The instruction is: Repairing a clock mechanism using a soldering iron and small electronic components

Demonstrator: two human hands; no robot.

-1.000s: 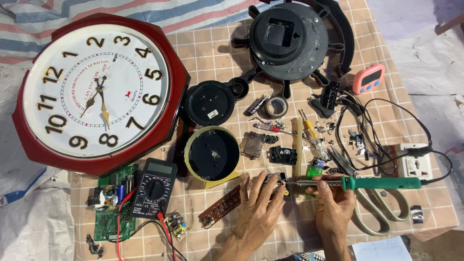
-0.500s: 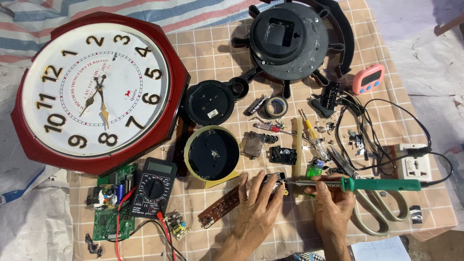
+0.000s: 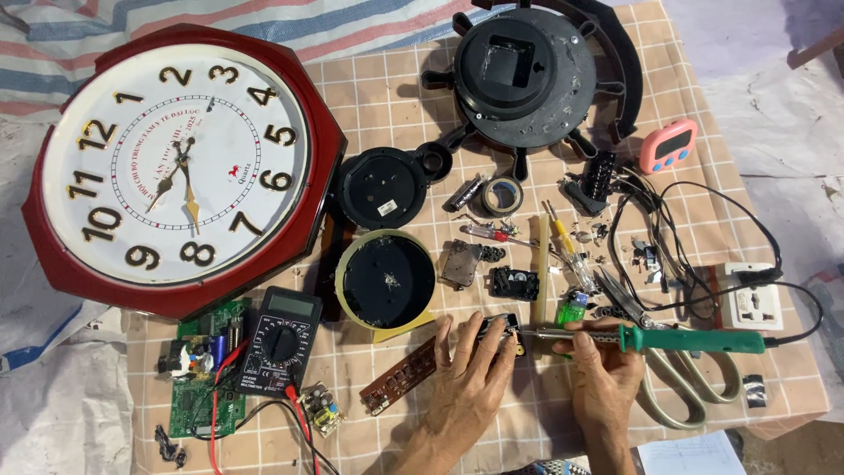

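My left hand [image 3: 466, 387] presses down on a small black clock movement [image 3: 499, 330] at the near middle of the checked cloth. My right hand [image 3: 607, 378] grips a green-handled soldering iron [image 3: 694, 340], which lies level with its metal tip touching the right end of that black part. A brown circuit strip [image 3: 400, 378] lies just left of my left hand. A small green piece [image 3: 571, 310] sits just above the iron's shaft.
A big red octagonal wall clock [image 3: 180, 167] fills the left. A black multimeter [image 3: 280, 339] lies by a green circuit board [image 3: 198, 387]. Round black clock housings [image 3: 387, 280], screwdrivers [image 3: 563, 242], scissors [image 3: 677, 387], a white socket block [image 3: 752, 295] and a pink timer [image 3: 668, 145] lie around.
None apart from a slight shift of the view; both hands and the soldering iron stay where they were.
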